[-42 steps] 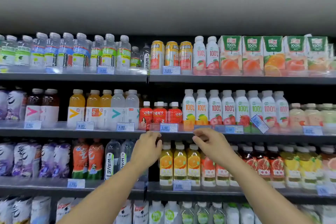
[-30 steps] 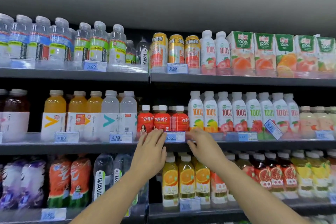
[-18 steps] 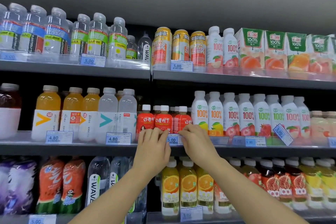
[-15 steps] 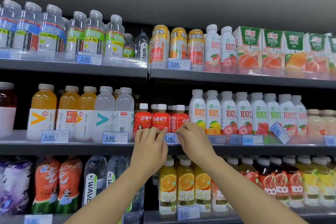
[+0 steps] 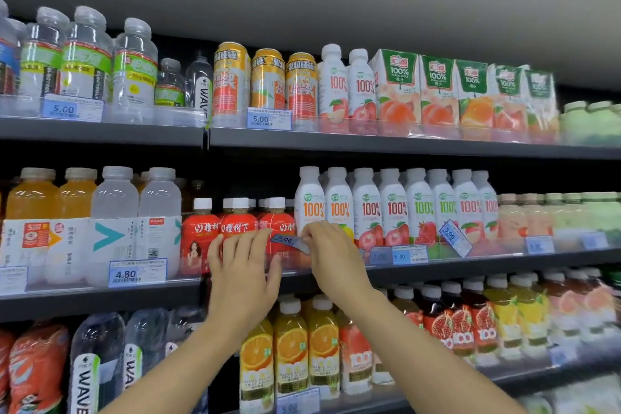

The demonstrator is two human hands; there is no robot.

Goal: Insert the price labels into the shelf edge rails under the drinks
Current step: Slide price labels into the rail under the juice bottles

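A small blue price label [image 5: 289, 242] reading 5.00 hangs tilted in front of the red bottles [image 5: 235, 228] on the middle shelf. My right hand [image 5: 331, 257] pinches its right end. My left hand [image 5: 243, 270] is spread flat with fingers apart against the clear shelf edge rail [image 5: 292, 262] just left of the label, its fingertips close to the label's left end. The label sits above the rail, out of it.
More labels sit in the rails: 4.80 [image 5: 137, 274] at left, 5.00 [image 5: 410, 255] at right, and a loose tilted label [image 5: 455, 237] by the white 100% bottles [image 5: 393, 208]. Shelves above and below are packed with bottles, cans and cartons.
The label was flat in the rail between my hands; now my right hand holds it lifted and tilted above the rail. The camera has moved closer and to the left.
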